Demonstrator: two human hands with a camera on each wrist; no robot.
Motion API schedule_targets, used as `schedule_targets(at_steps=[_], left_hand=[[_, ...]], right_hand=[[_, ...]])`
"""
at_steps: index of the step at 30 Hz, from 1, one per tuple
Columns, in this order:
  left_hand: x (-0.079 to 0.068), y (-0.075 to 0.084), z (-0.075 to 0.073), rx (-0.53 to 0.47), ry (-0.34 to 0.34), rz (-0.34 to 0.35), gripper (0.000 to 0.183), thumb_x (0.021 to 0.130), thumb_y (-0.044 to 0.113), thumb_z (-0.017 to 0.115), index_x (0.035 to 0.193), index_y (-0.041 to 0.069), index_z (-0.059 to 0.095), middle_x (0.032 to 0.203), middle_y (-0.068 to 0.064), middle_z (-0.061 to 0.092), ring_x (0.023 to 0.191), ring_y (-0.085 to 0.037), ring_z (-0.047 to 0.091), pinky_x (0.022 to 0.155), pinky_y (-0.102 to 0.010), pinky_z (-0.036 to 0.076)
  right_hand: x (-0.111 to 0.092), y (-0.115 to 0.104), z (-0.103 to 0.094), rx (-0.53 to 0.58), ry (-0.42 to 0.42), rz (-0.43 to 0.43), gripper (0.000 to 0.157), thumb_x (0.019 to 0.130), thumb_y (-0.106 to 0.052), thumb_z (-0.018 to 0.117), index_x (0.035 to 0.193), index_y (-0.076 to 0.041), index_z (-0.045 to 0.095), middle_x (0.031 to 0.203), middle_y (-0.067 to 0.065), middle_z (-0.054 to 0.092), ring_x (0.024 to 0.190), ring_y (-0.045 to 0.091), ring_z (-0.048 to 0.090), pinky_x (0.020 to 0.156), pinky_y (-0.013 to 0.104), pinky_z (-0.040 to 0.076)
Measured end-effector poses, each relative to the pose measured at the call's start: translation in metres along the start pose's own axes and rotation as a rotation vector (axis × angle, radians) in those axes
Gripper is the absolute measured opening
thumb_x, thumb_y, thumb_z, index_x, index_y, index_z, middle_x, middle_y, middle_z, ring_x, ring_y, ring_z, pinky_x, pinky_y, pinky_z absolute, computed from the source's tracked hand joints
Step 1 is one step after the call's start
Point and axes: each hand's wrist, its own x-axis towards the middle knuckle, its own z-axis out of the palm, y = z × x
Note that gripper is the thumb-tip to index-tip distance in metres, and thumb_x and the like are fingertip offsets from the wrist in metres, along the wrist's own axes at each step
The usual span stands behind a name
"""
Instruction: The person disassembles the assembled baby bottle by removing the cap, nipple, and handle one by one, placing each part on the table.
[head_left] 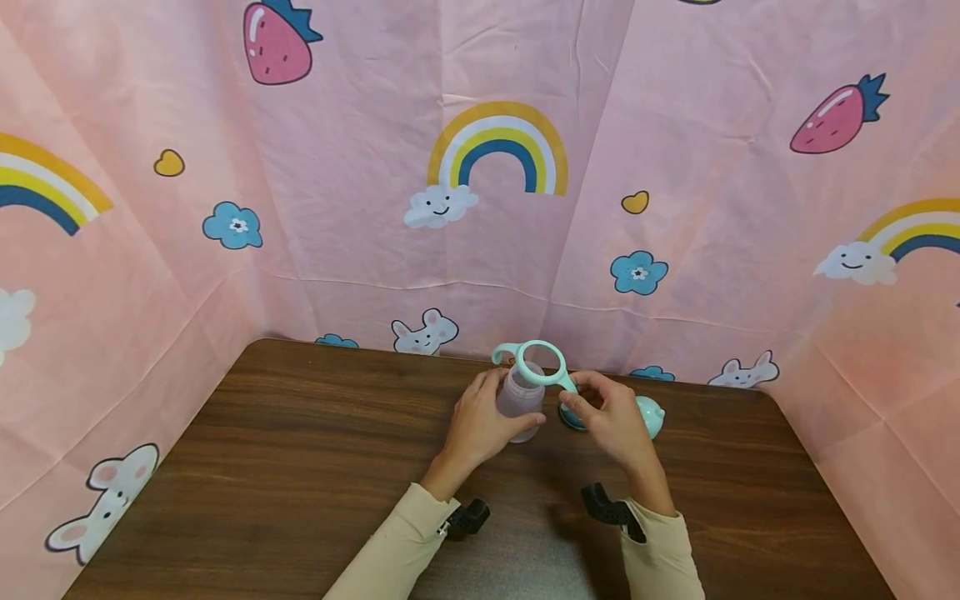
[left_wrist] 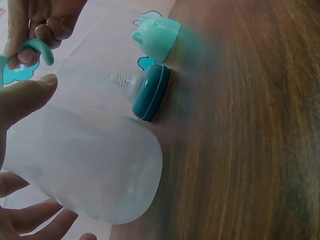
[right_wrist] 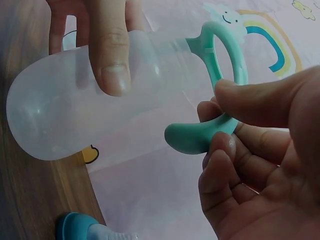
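Observation:
My left hand point(head_left: 477, 421) grips a translucent baby bottle point(left_wrist: 95, 160) around its body, fingers on one side and thumb on the other. The bottle's neck is uncovered. My right hand point(head_left: 617, 417) pinches one curved grip of a mint-green bottle handle ring point(right_wrist: 242, 60) between thumb and fingers. In the head view the ring overlaps the bottle's mouth; whether they touch, I cannot tell. A teal collar with a clear nipple point(left_wrist: 151, 92) stands on the table near the right hand. Beyond it is a mint cap point(head_left: 650, 416) with small ear-like bumps, partly behind that hand.
The brown wooden table point(head_left: 330, 450) carries all of these things. A pink printed cloth point(head_left: 352, 208) hangs behind the table and along both sides. Each wrist wears a small black camera mount; the left mount point(head_left: 468, 518) sits near the sleeve cuff.

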Motion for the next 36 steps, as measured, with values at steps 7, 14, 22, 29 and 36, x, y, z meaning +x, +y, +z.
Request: schedule_targets(at_steps=[7, 14, 22, 29, 36], left_hand=[[0.0, 0.001, -0.003, 0.002, -0.009, 0.001, 0.083, 0.084, 0.045, 0.097, 0.15, 0.008, 0.063, 0.142, -0.013, 0.067, 0.129, -0.039, 0.064, 0.104, -0.064, 0.053], [0.0, 0.002, -0.005, -0.001, 0.014, 0.027, 0.078, 0.083, 0.044, 0.097, 0.146, 0.009, 0.066, 0.137, -0.011, 0.07, 0.124, -0.038, 0.067, 0.101, -0.062, 0.055], [0.001, 0.004, -0.007, -0.021, 0.038, 0.048, 0.077, 0.082, 0.04, 0.099, 0.145, 0.009, 0.067, 0.135, -0.012, 0.071, 0.122, -0.038, 0.068, 0.099, -0.061, 0.057], [0.001, 0.005, -0.008, -0.035, 0.045, 0.061, 0.078, 0.082, 0.041, 0.098, 0.148, 0.013, 0.066, 0.136, -0.01, 0.071, 0.123, -0.037, 0.068, 0.099, -0.058, 0.057], [0.001, 0.007, -0.008, -0.039, 0.058, 0.082, 0.076, 0.082, 0.036, 0.099, 0.147, 0.013, 0.068, 0.134, -0.011, 0.072, 0.122, -0.04, 0.069, 0.098, -0.059, 0.057]], right_hand=[[-0.001, 0.0, -0.004, -0.001, 0.032, 0.014, 0.015, 0.103, -0.011, 0.079, 0.114, -0.001, 0.078, 0.093, 0.006, 0.074, 0.077, 0.018, 0.063, 0.069, 0.028, 0.052], [-0.003, -0.001, -0.01, 0.011, 0.069, 0.035, 0.013, 0.102, -0.008, 0.079, 0.113, -0.001, 0.079, 0.093, 0.007, 0.075, 0.078, 0.018, 0.065, 0.068, 0.028, 0.053], [-0.004, 0.003, -0.017, -0.007, 0.09, 0.066, 0.012, 0.104, -0.009, 0.078, 0.114, -0.002, 0.079, 0.095, 0.009, 0.074, 0.082, 0.021, 0.067, 0.07, 0.029, 0.053], [-0.006, 0.008, -0.024, -0.019, 0.106, 0.092, 0.014, 0.104, -0.012, 0.078, 0.114, -0.002, 0.078, 0.097, 0.01, 0.074, 0.081, 0.019, 0.064, 0.069, 0.029, 0.051], [-0.007, 0.011, -0.034, -0.025, 0.12, 0.142, 0.018, 0.106, -0.015, 0.077, 0.117, -0.002, 0.078, 0.1, 0.014, 0.076, 0.084, 0.022, 0.067, 0.07, 0.03, 0.051]])
